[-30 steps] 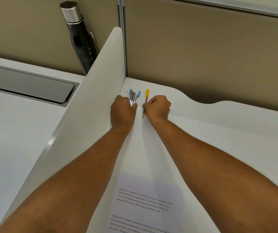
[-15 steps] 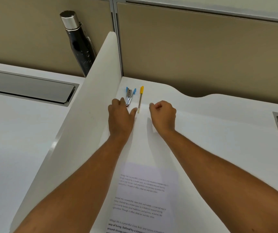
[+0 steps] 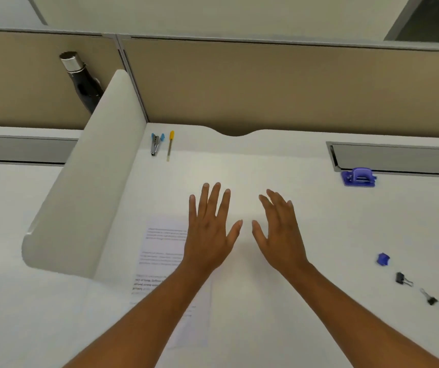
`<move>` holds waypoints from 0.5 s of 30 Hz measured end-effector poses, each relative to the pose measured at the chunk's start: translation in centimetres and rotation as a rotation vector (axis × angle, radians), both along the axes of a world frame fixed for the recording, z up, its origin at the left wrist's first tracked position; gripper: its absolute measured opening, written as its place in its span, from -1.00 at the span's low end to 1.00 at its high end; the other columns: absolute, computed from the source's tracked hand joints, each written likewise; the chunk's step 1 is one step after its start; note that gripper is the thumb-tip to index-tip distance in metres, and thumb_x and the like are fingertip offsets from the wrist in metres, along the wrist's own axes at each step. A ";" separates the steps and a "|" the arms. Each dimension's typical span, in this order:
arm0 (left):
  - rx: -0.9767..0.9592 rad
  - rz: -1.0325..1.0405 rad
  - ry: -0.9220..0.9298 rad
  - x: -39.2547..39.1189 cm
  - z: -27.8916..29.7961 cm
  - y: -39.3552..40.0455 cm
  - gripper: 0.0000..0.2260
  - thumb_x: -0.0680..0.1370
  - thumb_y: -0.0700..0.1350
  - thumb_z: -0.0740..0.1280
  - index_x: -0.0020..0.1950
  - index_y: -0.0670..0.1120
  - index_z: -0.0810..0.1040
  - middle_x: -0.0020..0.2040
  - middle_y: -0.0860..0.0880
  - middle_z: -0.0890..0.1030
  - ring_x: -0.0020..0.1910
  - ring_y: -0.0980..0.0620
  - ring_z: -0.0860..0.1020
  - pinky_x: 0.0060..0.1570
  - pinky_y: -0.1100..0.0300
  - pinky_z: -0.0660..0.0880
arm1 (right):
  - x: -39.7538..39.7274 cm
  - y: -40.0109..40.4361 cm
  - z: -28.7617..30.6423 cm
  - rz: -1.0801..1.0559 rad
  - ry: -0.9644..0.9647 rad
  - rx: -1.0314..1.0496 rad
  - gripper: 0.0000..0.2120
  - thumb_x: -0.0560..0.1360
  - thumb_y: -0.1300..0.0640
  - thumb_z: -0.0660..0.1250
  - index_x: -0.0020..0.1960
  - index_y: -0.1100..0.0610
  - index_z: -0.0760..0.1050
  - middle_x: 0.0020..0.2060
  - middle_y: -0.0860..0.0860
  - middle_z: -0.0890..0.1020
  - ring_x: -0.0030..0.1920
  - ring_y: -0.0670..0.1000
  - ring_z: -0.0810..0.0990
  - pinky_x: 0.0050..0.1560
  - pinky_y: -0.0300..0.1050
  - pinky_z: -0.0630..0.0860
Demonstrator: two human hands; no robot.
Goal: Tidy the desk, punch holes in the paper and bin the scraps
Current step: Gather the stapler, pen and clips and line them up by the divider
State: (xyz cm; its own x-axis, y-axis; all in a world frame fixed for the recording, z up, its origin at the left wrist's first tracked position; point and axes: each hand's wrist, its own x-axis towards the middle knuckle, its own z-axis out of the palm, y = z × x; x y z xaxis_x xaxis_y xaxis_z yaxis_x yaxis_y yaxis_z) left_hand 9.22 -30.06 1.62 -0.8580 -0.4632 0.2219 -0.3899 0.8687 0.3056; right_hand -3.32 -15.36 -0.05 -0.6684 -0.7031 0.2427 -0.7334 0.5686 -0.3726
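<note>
A white desk fills the view, backed by a tan partition wall and split on the left by a white rounded divider panel; a dark bottle with a metal cap stands behind that divider. A grey recessed cable tray is set into the desktop at the far right. The printed paper lies flat near the divider's foot, its right part hidden under the left forearm and the heel of the left hand. That hand is spread, fingers straight, palm down, gripping nothing; whether it touches the sheet cannot be told. The right hand is just beside it, clear of the paper, fingers also extended and released, holding nothing. The blue hole punch sits well to the right of both hands, against the tray's near edge. In the far left corner a blue-handled staple remover and a yellow-capped pen lie side by side, well beyond the fingertips. At the right, a small blue object and two black binder clips lie in a loose line.
</note>
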 end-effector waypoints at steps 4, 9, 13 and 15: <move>-0.040 -0.067 -0.030 -2.0 0.3 6.8 -0.30 0.70 0.32 0.03 0.72 -0.08 0.14 0.74 -0.13 0.06 0.73 -0.19 -0.02 0.60 -0.39 0.04 | -0.9 7.2 1.1 -0.045 0.065 0.015 -0.36 0.63 -0.07 0.35 0.63 0.10 0.27 0.65 0.10 0.24 0.65 0.15 0.21 0.66 0.20 0.05; -0.053 -0.162 -0.060 -4.9 0.1 15.2 -0.27 0.69 0.35 -0.05 0.73 -0.08 0.10 0.75 -0.14 0.04 0.73 -0.21 -0.04 0.59 -0.41 0.03 | -2.8 16.6 1.8 -0.133 0.082 0.047 -0.35 0.64 -0.06 0.34 0.65 0.10 0.23 0.66 0.10 0.20 0.67 0.16 0.16 0.66 0.22 0.01; -0.061 -0.232 -0.086 -6.9 -0.5 21.0 -0.26 0.69 0.34 -0.02 0.73 -0.09 0.07 0.75 -0.15 0.00 0.73 -0.22 -0.07 0.60 -0.41 -0.01 | -4.1 23.9 1.8 -0.224 0.089 0.075 -0.35 0.65 -0.05 0.32 0.65 0.11 0.22 0.67 0.11 0.19 0.67 0.17 0.15 0.64 0.29 0.07; -0.067 -0.269 -0.095 -7.8 -0.8 23.5 -0.26 0.68 0.35 -0.01 0.74 -0.08 0.05 0.75 -0.15 -0.01 0.73 -0.22 -0.08 0.61 -0.40 -0.02 | -4.5 27.0 1.6 -0.261 0.079 0.089 -0.35 0.65 -0.04 0.32 0.66 0.12 0.20 0.67 0.12 0.18 0.67 0.18 0.15 0.63 0.31 0.10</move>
State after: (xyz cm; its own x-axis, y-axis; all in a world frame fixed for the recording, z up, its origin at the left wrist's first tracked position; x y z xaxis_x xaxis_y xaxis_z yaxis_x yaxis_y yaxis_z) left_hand 1.42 -6.52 0.80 -0.9664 -0.2033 0.1572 -0.1671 0.9618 0.2169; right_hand -7.82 11.68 1.57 -0.8109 -0.5309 0.2462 -0.5830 0.7698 -0.2598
